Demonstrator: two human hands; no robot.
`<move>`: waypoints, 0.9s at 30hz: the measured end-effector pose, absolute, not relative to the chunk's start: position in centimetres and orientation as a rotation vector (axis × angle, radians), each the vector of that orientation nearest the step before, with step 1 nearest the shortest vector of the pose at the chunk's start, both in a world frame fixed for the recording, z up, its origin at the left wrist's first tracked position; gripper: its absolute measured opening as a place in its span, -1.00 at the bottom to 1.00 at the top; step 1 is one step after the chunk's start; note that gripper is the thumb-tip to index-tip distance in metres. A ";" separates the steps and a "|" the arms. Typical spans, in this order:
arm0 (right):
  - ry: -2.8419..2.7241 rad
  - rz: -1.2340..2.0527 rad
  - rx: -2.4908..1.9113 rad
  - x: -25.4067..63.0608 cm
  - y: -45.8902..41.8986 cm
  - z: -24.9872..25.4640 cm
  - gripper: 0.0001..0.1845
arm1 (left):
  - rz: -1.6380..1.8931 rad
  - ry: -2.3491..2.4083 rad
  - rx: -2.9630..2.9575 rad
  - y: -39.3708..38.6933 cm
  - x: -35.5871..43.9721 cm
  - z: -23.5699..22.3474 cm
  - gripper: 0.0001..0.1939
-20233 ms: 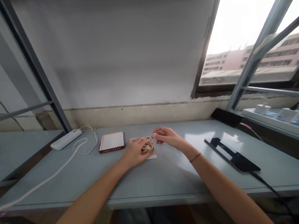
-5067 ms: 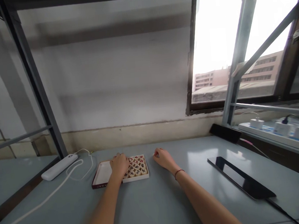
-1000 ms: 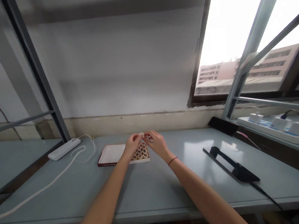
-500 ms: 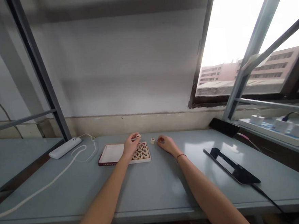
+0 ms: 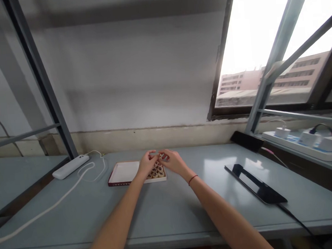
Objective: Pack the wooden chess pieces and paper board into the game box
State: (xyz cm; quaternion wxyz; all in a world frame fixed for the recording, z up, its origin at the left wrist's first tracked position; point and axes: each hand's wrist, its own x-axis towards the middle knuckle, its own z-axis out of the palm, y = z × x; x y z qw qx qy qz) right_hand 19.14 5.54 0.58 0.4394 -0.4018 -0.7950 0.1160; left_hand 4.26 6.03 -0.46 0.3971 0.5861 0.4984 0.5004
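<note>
My left hand (image 5: 146,165) and my right hand (image 5: 174,162) meet above the right part of a shallow box. Between their fingertips is a round Chinese chess piece (image 5: 160,155), partly covered by fingers. Both hands are closed in a pinch around it; whether a second piece is in there I cannot make out. Below them, rows of cream chess pieces (image 5: 155,175) with dark and red characters lie in the white tray (image 5: 156,180), partly hidden by my hands. A red-edged, white-lined box lid (image 5: 126,171) lies flat at the left, beside my left wrist.
A white power bank (image 5: 71,167) with a white cable (image 5: 60,202) lies at the left of the grey desk (image 5: 166,215). At the right are a dark tablet (image 5: 255,184), a black object (image 5: 246,141) and a power strip (image 5: 306,147). Metal frame posts stand on both sides.
My right hand has moved left to join my left hand over the box. The lone piece that stood on the desk between them no longer shows there. The view has shifted slightly.
</note>
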 end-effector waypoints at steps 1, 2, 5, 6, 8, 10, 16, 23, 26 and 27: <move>-1.930 0.268 -1.030 19.6 5.8 0.6 -0.74 | 1.271 1.288 1.499 6.0 4.2 -0.5 -0.68; -1.872 0.245 -1.076 20.2 6.2 0.4 -0.75 | 1.272 1.317 1.517 6.0 4.2 -0.4 -0.68; -1.722 0.199 -1.277 22.6 7.8 -0.5 -0.76 | 1.249 1.394 1.560 5.6 4.0 -0.2 -0.69; -1.713 0.206 -1.344 23.4 8.4 -1.0 -0.76 | 1.236 1.409 1.568 5.5 4.0 -0.1 -0.69; -1.710 0.282 -1.426 24.5 9.2 -2.1 -0.73 | 1.216 1.431 1.576 5.2 3.8 0.1 -0.69; -1.713 0.382 -1.460 25.0 9.6 -3.0 -0.73 | 1.202 1.445 1.585 5.1 3.6 0.2 -0.69; -1.848 0.340 -1.469 25.0 9.6 -4.1 -0.86 | 1.192 1.494 1.654 5.1 3.1 0.2 -0.70; -1.927 0.230 -1.480 25.1 10.1 -4.9 -0.84 | 1.196 1.552 1.673 5.0 3.0 0.6 -0.74; -1.923 0.206 -1.487 25.0 10.2 -5.2 -0.84 | 1.181 1.574 1.675 5.0 3.0 0.6 -0.75; -1.919 0.210 -1.494 25.0 10.3 -5.3 -0.84 | 1.178 1.586 1.678 4.9 3.0 0.6 -0.75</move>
